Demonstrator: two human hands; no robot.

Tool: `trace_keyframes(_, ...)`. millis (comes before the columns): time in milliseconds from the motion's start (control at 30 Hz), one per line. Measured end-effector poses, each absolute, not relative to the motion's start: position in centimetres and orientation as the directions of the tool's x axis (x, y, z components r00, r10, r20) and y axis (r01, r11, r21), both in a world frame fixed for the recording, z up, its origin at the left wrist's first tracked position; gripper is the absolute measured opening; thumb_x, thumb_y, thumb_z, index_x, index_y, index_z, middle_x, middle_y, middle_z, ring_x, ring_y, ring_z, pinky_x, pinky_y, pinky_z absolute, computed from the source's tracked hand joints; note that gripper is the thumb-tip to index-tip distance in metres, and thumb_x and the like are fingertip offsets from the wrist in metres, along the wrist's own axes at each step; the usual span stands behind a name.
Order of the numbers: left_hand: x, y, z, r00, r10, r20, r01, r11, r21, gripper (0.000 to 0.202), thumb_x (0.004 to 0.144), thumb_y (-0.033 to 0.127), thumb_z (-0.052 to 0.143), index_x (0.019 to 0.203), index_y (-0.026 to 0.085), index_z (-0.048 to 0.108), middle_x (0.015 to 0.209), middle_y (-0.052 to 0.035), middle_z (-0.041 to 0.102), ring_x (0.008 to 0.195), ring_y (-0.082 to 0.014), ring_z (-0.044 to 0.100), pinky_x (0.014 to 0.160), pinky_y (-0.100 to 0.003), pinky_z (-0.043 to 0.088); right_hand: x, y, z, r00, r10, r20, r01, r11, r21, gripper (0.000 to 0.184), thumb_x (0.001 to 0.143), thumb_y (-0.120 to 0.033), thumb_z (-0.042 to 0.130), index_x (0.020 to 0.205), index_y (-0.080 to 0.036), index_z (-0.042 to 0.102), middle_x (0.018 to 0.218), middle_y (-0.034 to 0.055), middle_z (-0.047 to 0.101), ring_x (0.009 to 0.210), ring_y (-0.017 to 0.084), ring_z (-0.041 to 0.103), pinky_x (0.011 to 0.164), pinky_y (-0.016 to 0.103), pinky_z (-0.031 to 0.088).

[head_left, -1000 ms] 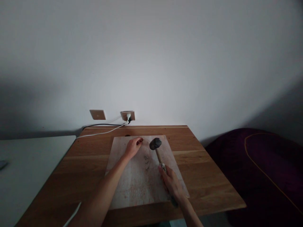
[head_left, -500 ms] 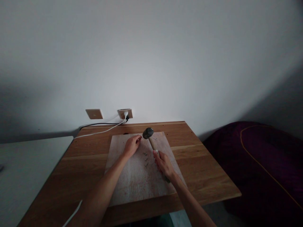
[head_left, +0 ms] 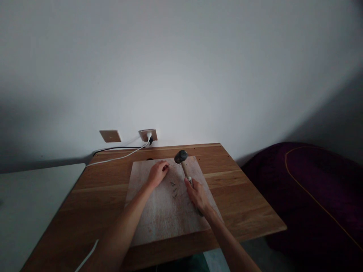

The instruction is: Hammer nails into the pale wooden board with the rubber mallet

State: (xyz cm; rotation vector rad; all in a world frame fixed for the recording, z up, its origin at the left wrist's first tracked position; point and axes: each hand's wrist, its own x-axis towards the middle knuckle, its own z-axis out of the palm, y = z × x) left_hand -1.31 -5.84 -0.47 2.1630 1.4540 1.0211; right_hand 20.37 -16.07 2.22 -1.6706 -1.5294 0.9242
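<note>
My right hand (head_left: 197, 194) is wrapped around the wooden handle of a rubber mallet (head_left: 180, 156), whose dark head is raised over the far part of a pale wooden board (head_left: 159, 223). On the board's upper left, my left hand (head_left: 157, 173) rests with its fingertips pinched together; whatever they hold is too small to make out. Several small metal-looking pieces (head_left: 174, 189), perhaps screws or nails, lie on the board between my hands. A few more tiny bits sit near the board's far edge, left of and below the mallet head.
The board lies on a wooden table (head_left: 249, 204) against a white wall. A wall socket (head_left: 148, 135) has a white cable (head_left: 124, 156) and a black plug in it. To the left stands a white surface (head_left: 36, 204); a dark purple beanbag-like thing (head_left: 309, 196) fills the right.
The mallet head has shifted slightly to the right and up, away from my left fingertips. My left hand stays at almost the same spot on the board.
</note>
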Motion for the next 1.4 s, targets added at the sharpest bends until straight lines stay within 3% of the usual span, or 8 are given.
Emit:
trace_keyframes(200,-1.08,-5.82,-0.44,0.201,0.903,0.379,0.686,-0.406,0.604,0.016,0.088,0.005,0.061,0.089,0.020,0.068,0.089,-0.0037,0.070,0.083,-0.0181,0.068,0.079,-0.027,0.051,20.03,-16.19,2.57,0.017,0.998,-0.056,0.534,-0.057,-0.844,0.047,0.095,-0.065,0.041,0.074,-0.025,0.052,0.064,-0.0001,0.058,0.058,0.019,0.052,0.055,0.030,0.035)
trace_keyframes(300,-0.96,-5.93,-0.59,0.197,0.900,0.389,0.718,-0.403,0.568,0.024,0.089,0.004,0.059,0.101,0.022,0.068,0.095,-0.0042,0.073,0.088,-0.0197,0.069,0.083,-0.029,0.052,19.95,-16.29,2.74,0.015,0.998,-0.064,0.540,-0.062,-0.839,0.045,0.096,-0.064,0.041,0.074,-0.026,0.050,0.061,-0.0002,0.056,0.058,0.019,0.052,0.054,0.030,0.034)
trace_keyframes(433,-0.95,-5.84,-0.93,0.167,0.909,0.381,0.695,-0.383,0.609,0.036,0.087,0.002,0.060,0.114,0.023,0.066,0.095,-0.0039,0.075,0.087,-0.0202,0.071,0.085,-0.031,0.054,19.93,-16.31,2.98,0.014,0.998,-0.068,0.545,-0.065,-0.836,0.045,0.095,-0.066,0.039,0.074,-0.026,0.049,0.060,-0.0001,0.054,0.058,0.020,0.051,0.053,0.030,0.033)
trace_keyframes(633,-0.95,-5.55,-1.09,0.135,0.912,0.387,0.656,-0.375,0.655,0.029,0.085,0.005,0.065,0.108,0.022,0.068,0.092,-0.0035,0.073,0.087,-0.0201,0.069,0.086,-0.032,0.054,19.91,-16.18,2.98,0.006,0.998,-0.055,0.559,-0.049,-0.828,0.047,0.093,-0.067,0.039,0.073,-0.025,0.048,0.062,0.0008,0.055,0.059,0.018,0.051,0.054,0.029,0.032)
trace_keyframes(800,-1.00,-5.49,-0.81,0.120,0.894,0.433,0.653,-0.399,0.644,0.006,0.085,0.018,0.074,0.085,0.020,0.069,0.093,-0.0042,0.065,0.088,-0.0197,0.065,0.083,-0.031,0.052,19.91,-16.23,2.87,0.010,0.999,-0.050,0.563,-0.047,-0.825,0.049,0.094,-0.068,0.039,0.073,-0.025,0.049,0.062,0.0003,0.056,0.058,0.018,0.051,0.053,0.028,0.033)
trace_keyframes(900,-1.06,-5.48,-0.70,0.133,0.896,0.423,0.655,-0.400,0.642,0.010,0.087,0.017,0.072,0.078,0.019,0.069,0.087,-0.0029,0.062,0.083,-0.0183,0.063,0.079,-0.029,0.050,19.91,-16.26,2.87,0.008,0.998,-0.057,0.559,-0.052,-0.828,0.049,0.094,-0.068,0.039,0.073,-0.025,0.049,0.061,-0.0003,0.055,0.056,0.017,0.050,0.051,0.028,0.033)
trace_keyframes(1233,-1.05,-5.51,-1.23,0.198,0.895,0.400,0.660,-0.423,0.621,0.022,0.091,0.007,0.059,0.091,0.018,0.077,0.094,-0.0078,0.069,0.089,-0.0210,0.067,0.083,-0.031,0.051,19.90,-16.30,2.46,-0.008,0.998,-0.067,0.547,-0.052,-0.836,0.049,0.094,-0.069,0.040,0.072,-0.026,0.048,0.056,-0.0037,0.050,0.050,0.015,0.045,0.049,0.027,0.034)
trace_keyframes(1400,-0.81,-5.89,-0.87,0.167,0.883,0.438,0.654,-0.432,0.621,0.013,0.088,0.017,0.071,0.101,0.019,0.073,0.103,-0.0078,0.067,0.097,-0.0231,0.066,0.090,-0.033,0.052,19.80,-16.38,2.58,-0.002,0.998,-0.060,0.554,-0.049,-0.831,0.050,0.093,-0.070,0.040,0.073,-0.026,0.049,0.059,-0.0028,0.051,0.053,0.016,0.046,0.050,0.027,0.034)
